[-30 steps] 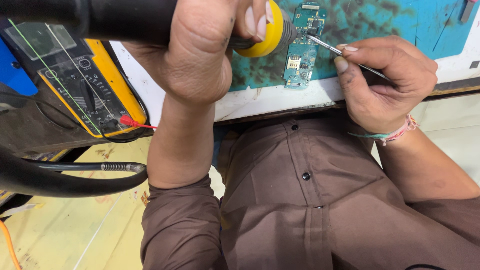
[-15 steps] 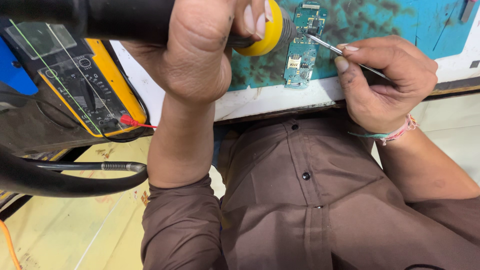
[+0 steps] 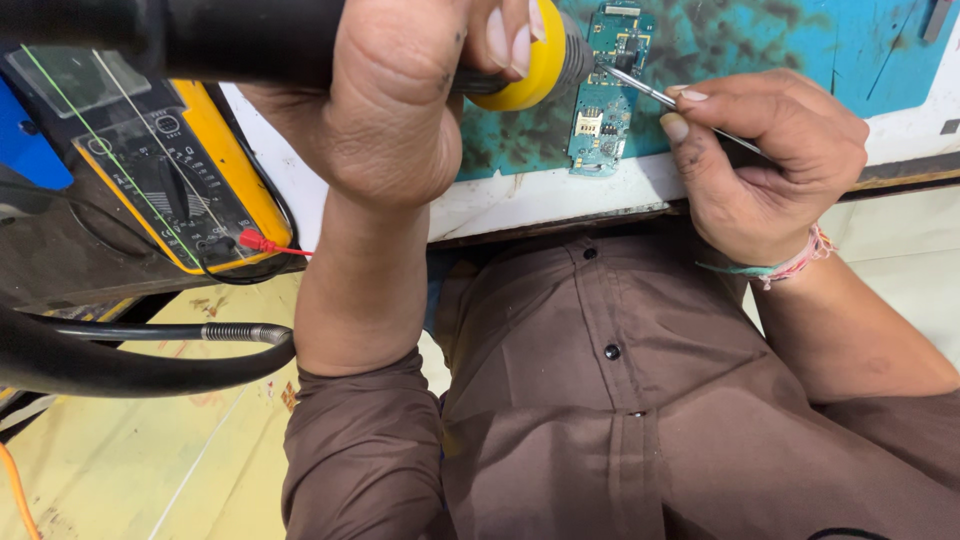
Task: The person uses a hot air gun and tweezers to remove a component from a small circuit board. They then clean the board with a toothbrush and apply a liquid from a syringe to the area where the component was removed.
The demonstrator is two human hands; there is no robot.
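Filling the upper left of the frame, the left hand [image 3: 400,95] is clenched around the black handle of a hot-air tool [image 3: 200,35], whose long axis runs almost level from the left edge toward the upper middle, ending in a yellow collar [image 3: 535,70] and a grey nozzle just left of the circuit board [image 3: 608,90]. In the upper right the right hand [image 3: 765,160] is closed in a pinch on slim metal tweezers [image 3: 650,92], whose long axis slants up and to the left from the fingers, the tip reaching the board's upper half from the right. The green board itself lies with its long axis roughly up and down the frame, on the stained blue mat [image 3: 760,45] near the white front edge of the bench [image 3: 560,200], between the two hands, with the nozzle closing on it from the left and the tweezer tip from the right; both tool ends are just beside the same upper part of the board. At the left a yellow-cased multimeter [image 3: 190,170] sits tilted, a red probe plug [image 3: 255,241] at its lower corner.
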